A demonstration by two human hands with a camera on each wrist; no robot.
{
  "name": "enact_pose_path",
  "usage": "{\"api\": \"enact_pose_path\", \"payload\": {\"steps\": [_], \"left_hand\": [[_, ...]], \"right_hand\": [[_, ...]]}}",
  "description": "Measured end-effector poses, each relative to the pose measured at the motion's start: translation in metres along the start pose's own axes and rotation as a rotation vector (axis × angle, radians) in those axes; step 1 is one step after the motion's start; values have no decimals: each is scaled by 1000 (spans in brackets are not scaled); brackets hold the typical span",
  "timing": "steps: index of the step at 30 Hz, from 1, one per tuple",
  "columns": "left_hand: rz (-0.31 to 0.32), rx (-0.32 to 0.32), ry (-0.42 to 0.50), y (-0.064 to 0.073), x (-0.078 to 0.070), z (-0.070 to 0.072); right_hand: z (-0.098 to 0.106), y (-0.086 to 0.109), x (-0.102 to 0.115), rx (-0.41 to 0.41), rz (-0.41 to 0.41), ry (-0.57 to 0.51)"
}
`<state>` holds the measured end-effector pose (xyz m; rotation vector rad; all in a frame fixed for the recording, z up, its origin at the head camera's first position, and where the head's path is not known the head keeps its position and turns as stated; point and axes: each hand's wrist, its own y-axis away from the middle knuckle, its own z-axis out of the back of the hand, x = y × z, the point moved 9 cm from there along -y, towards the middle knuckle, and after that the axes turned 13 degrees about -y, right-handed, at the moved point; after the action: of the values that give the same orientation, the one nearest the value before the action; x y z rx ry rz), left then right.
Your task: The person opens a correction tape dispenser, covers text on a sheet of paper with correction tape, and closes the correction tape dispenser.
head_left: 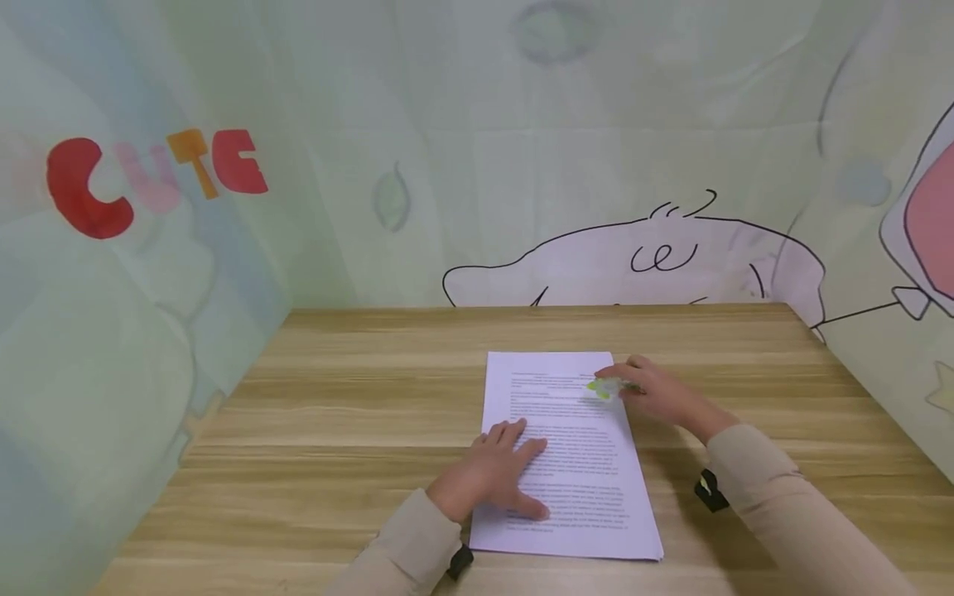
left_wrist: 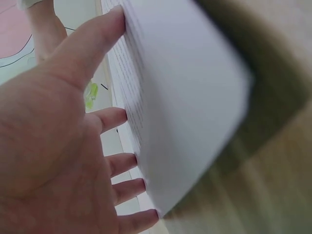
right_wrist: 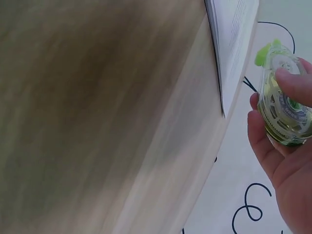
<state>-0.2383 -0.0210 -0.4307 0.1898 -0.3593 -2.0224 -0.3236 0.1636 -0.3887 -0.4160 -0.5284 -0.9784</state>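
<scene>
A stack of printed paper point(head_left: 574, 463) lies on the wooden table. My left hand point(head_left: 495, 472) rests on its left side with fingers spread; in the left wrist view the fingertips point(left_wrist: 127, 187) press along the printed sheet. Over the upper right edge of the paper, my right hand point(head_left: 659, 393) holds a correction tape dispenser point(right_wrist: 285, 100). The dispenser is clear plastic with gears inside and a light green tip. My right thumb point(right_wrist: 295, 87) lies across its side, and the other fingers support it from behind. In the head view its green end points left, over the top lines of text.
The wooden table top point(head_left: 358, 414) extends to both sides of the paper. Behind it hangs a pale cloth backdrop point(head_left: 335, 215) with a cartoon drawing and coloured letters. A black strap point(head_left: 711, 490) shows under the right sleeve.
</scene>
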Motion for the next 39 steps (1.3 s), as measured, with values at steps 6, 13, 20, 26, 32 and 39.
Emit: {"api": "enact_pose_path", "payload": {"steps": [6, 13, 20, 26, 32, 39], "left_hand": [[11, 13, 13, 3, 0, 1], [4, 16, -1, 6, -5, 0], [-2, 0, -11, 5, -5, 0], [5, 8, -8, 7, -2, -1], [-9, -7, 4, 7, -3, 1], [-14, -13, -5, 6, -3, 2]], "right_hand": [[3, 5, 6, -42, 60, 92], [1, 10, 13, -68, 111, 202], [-6, 9, 20, -71, 192, 252], [-14, 2, 25, -43, 210, 255], [-19, -3, 29, -13, 182, 248], [-22, -8, 32, 6, 140, 261]]}}
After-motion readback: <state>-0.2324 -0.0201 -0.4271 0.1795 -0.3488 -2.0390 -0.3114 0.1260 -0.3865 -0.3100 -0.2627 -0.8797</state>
